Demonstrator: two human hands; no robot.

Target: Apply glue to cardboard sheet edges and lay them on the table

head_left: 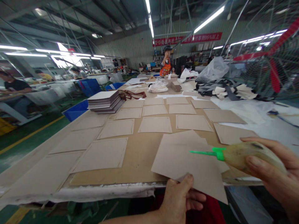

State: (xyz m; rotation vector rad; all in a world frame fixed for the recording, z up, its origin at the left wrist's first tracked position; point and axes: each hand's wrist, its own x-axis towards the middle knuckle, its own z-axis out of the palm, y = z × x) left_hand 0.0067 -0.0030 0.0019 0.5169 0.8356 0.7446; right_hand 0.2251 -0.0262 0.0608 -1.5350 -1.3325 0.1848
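My left hand [178,196] pinches the near edge of a greyish-beige card sheet [179,158], thumb on top and fingers beneath. The sheet is tilted over the table's front edge. In my right hand [273,169] is a squeeze glue bottle [247,155], yellowish and lying on its side, with the fingers wrapped round it. Its thin green nozzle [203,152] points left above the sheet; whether it touches the surface I cannot tell. Similar card sheets [155,124] lie in rows across the table [137,158], several with darker lines along their edges.
A stack of cards [105,102] stands at the table's left edge, with brown straps [133,95] behind it. Dark fabric scraps [217,88] and plastic bags [213,70] lie at the back right. A large fan [271,53] stands right. Another person [165,62] is beyond the table.
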